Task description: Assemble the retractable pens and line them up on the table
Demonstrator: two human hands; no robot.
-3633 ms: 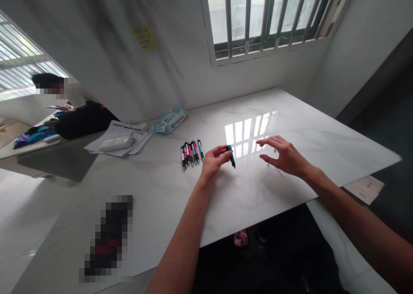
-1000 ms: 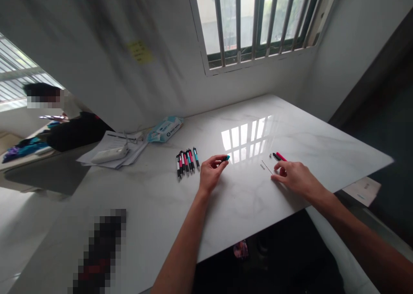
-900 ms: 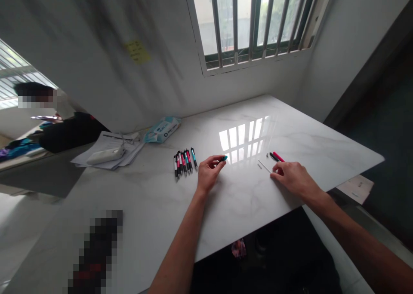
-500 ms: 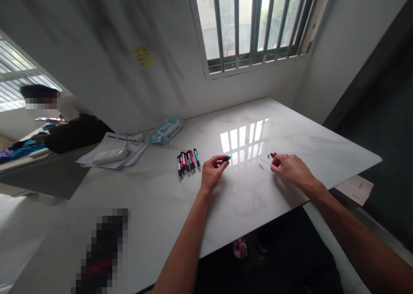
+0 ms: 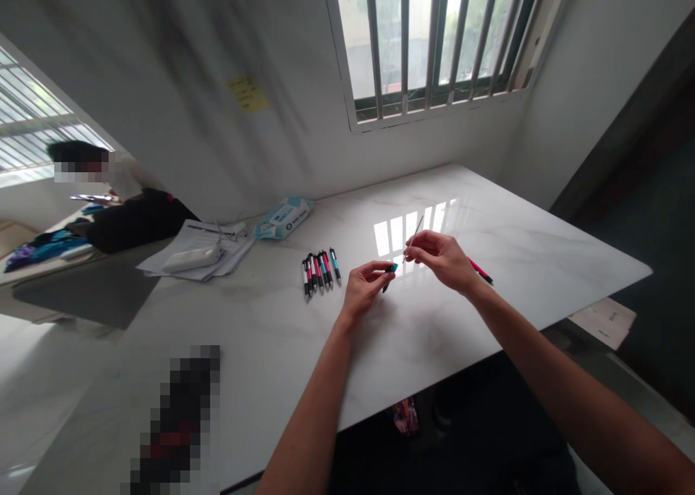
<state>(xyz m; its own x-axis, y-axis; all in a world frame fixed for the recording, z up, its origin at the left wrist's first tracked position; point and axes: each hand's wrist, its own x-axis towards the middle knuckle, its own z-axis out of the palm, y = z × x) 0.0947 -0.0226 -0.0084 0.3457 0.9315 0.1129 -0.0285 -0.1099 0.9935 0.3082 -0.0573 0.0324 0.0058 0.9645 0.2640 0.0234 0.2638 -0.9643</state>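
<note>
My left hand [image 5: 365,286] is closed around a teal and black pen barrel [image 5: 394,268], with its dark end sticking out below the fingers. Pinched between the fingertips of my right hand [image 5: 439,255] is a thin pen refill [image 5: 418,227], tilted, its lower tip close to the barrel's teal end. Whether the two touch I cannot tell. Several click pens [image 5: 318,272] in red, teal and white with black grips lie side by side left of my left hand. Partly behind my right wrist lies a red and black pen part [image 5: 480,270].
Toward the wall lie a blue wipes pack [image 5: 285,218] and papers [image 5: 198,272] with a white device [image 5: 194,259] on top. A pixelated dark object [image 5: 177,422] is at the lower left. Another person [image 5: 130,205] sits at the far left, and the table's front edge is near my forearms.
My right hand has lifted the refill off the table and moved it left, up to the barrel in my left hand. The barrel has turned slightly. The view has shifted a little.
</note>
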